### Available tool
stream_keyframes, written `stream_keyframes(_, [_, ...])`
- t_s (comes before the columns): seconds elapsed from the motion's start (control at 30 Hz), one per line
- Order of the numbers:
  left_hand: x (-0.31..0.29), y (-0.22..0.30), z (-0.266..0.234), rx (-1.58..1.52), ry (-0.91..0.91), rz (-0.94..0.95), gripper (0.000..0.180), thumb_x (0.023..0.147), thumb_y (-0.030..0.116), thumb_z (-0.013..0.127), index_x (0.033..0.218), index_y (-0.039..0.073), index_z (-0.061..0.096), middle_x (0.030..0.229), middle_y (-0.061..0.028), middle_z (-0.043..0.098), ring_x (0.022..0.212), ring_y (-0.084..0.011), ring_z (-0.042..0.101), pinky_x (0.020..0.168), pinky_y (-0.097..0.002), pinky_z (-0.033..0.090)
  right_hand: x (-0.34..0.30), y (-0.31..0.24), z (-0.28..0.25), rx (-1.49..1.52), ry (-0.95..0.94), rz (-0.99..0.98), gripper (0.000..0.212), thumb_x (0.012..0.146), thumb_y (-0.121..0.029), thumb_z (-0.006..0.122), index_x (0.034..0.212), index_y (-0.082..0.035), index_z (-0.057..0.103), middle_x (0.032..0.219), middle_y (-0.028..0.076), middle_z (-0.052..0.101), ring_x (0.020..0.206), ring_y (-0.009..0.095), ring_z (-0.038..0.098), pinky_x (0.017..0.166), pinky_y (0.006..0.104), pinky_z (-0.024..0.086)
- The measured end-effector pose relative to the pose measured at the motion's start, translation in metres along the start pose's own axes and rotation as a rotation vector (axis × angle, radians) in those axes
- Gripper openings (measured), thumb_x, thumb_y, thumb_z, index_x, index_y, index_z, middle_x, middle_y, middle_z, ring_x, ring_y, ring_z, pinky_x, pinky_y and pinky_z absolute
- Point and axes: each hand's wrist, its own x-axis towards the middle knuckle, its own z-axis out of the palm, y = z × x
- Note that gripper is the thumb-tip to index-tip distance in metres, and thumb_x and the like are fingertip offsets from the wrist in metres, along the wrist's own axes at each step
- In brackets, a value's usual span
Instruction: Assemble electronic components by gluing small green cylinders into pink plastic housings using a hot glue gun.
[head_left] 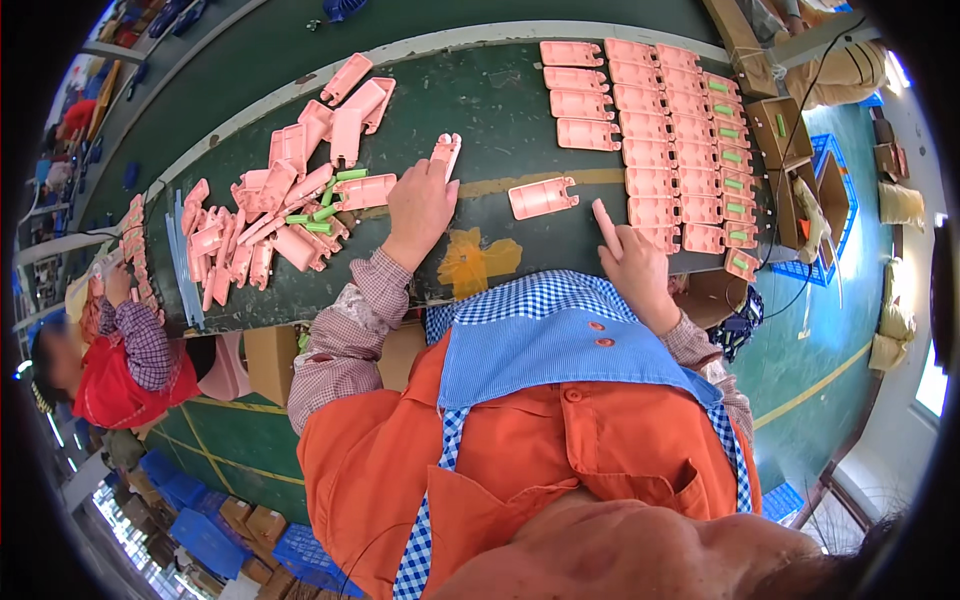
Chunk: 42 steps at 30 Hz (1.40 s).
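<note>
My left hand (420,212) is closed on a pink plastic shell (447,153), held up on edge above the green table (455,100). Further right, the fingers of my right hand (640,268) grip a slim pink plastic piece (606,228), seen nearly edge-on. Between the two hands a single pink shell (543,198) lies hollow side up on the table. Just left of my left hand, another pink shell (368,192) rests at the edge of a loose heap of pink shells (290,205). Green cylinders (318,227) are mixed into that heap.
Columns of pink shells (650,127) cover the table's right side; the rightmost hold green cylinders (733,156). Cardboard boxes (780,130) and a blue crate (835,200) stand beyond the right end. Blue strips (187,260) lie left of the heap. A co-worker (125,350) in red sits at left.
</note>
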Motion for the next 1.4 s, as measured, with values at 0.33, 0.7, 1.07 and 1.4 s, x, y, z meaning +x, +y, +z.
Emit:
stream_keyframes(0.33, [-0.006,0.004,0.003,-0.034,-0.01,0.008,0.024,0.074,0.016,0.07,0.093,0.005,0.059,0.079,-0.0089,0.057,0.077,-0.0279,0.06,0.062,-0.0395,0.048,0.011,-0.038,0.017,0.745,-0.18,-0.149,0.03,0.079,-0.004,0.063,0.108,0.001,0.058,0.09,0.018,0.064,0.077,0.035,0.065,0.07,0.0376,0.053])
stream_keyframes(0.7, [-0.021,-0.001,-0.001,-0.095,0.15,0.037,0.013,0.075,0.01,0.067,0.084,0.004,0.059,0.078,-0.01,0.054,0.075,-0.0291,0.057,0.063,-0.0397,0.047,0.058,-0.021,0.031,-0.064,0.136,-0.584,0.022,0.07,-0.009,0.062,0.091,-0.009,0.059,0.093,0.006,0.056,0.089,0.024,0.056,0.073,0.035,0.049])
stream_keyframes(1.07, [-0.032,0.028,-0.023,-0.233,0.154,0.169,0.014,0.072,0.008,0.069,0.082,0.005,0.06,0.077,-0.0088,0.053,0.075,-0.0282,0.055,0.065,-0.0387,0.045,0.08,0.003,0.03,-0.065,0.257,-0.315,0.013,0.076,-0.01,0.062,0.088,-0.009,0.061,0.091,0.007,0.057,0.085,0.026,0.059,0.071,0.0377,0.051])
stream_keyframes(1.4, [-0.047,0.088,0.03,-0.349,-0.045,0.685,0.017,0.067,0.016,0.067,0.078,0.009,0.055,0.081,-0.0053,0.054,0.078,-0.0234,0.055,0.067,-0.0356,0.045,0.059,0.014,-0.007,0.127,0.317,-0.156,0.023,0.079,-0.009,0.063,0.102,-0.007,0.061,0.1,0.009,0.059,0.087,0.029,0.061,0.073,0.0381,0.05])
